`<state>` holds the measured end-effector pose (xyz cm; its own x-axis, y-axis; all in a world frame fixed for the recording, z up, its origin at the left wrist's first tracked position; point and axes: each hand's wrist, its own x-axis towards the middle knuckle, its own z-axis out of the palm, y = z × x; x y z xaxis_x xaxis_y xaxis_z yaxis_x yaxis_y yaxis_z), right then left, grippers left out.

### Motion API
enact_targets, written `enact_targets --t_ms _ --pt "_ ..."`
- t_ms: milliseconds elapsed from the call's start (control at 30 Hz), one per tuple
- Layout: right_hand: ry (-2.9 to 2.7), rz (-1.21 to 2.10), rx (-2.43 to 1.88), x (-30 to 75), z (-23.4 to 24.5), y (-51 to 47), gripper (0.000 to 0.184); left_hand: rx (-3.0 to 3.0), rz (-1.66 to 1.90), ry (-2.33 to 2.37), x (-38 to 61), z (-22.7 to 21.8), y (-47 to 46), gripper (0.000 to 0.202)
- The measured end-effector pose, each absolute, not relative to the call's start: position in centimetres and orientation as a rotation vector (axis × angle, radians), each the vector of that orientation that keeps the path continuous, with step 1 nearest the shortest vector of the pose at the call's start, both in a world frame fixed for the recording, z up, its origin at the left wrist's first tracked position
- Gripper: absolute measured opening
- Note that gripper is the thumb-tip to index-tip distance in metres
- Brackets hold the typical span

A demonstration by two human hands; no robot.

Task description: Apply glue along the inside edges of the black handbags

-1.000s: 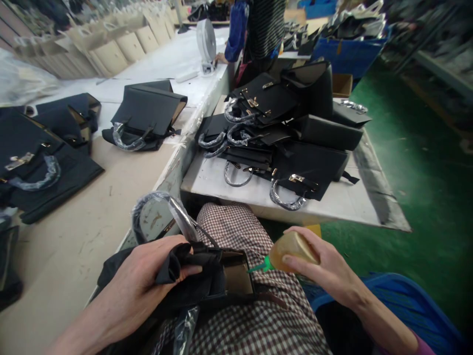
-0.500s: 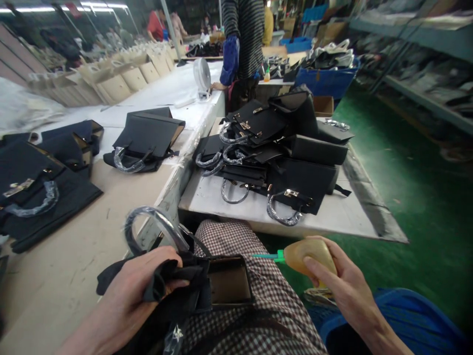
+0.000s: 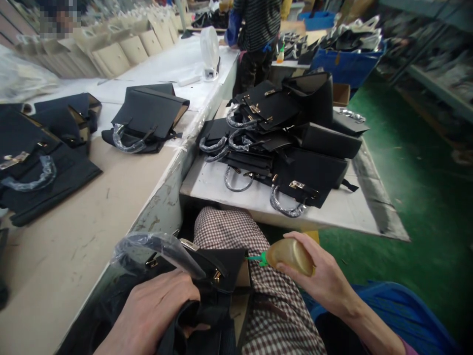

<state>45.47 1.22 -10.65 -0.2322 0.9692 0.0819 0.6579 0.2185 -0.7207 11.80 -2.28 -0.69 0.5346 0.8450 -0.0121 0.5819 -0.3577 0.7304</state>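
Note:
Across my lap lies a black handbag (image 3: 232, 266) with gold fittings, its handle (image 3: 155, 249) wrapped in clear plastic. My left hand (image 3: 162, 301) is closed on the bag's dark material, and part of its fingers is hidden by a fold. In my right hand (image 3: 314, 271) is an amber squeeze bottle (image 3: 290, 255), held on its side. The bottle's thin green nozzle (image 3: 254, 258) points left at the bag's upper right corner; whether the tip touches the edge I cannot tell.
Several black handbags are piled on a white-topped table (image 3: 207, 185) ahead. More black bags (image 3: 148, 116) lie on the left bench (image 3: 121, 182), with a white fan (image 3: 210, 52) farther back. A blue basket (image 3: 399, 315) stands at lower right. A person (image 3: 258, 29) stands beyond the tables.
The bag in my lap has turned, and its gold fittings now show. My right hand has brought the bottle left, its nozzle now by the bag's corner. My view has tilted down.

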Motion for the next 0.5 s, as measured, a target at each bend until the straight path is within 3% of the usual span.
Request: enact_targets --t_ms 167,367,500 --pt "-1.992 0.881 -1.465 45.6 -11.1 1.3 0.043 2.195 0.567 1.035 11.5 -1.1 -2.6 0.012" --pt "-1.988 1.166 -1.507 46.0 -10.3 0.8 0.042 2.224 0.584 1.047 12.1 -0.3 -2.5 0.019" --pt "-1.921 1.107 -1.543 46.1 -10.3 0.5 0.042 2.218 0.581 1.04 12.4 -0.1 -2.4 0.019"
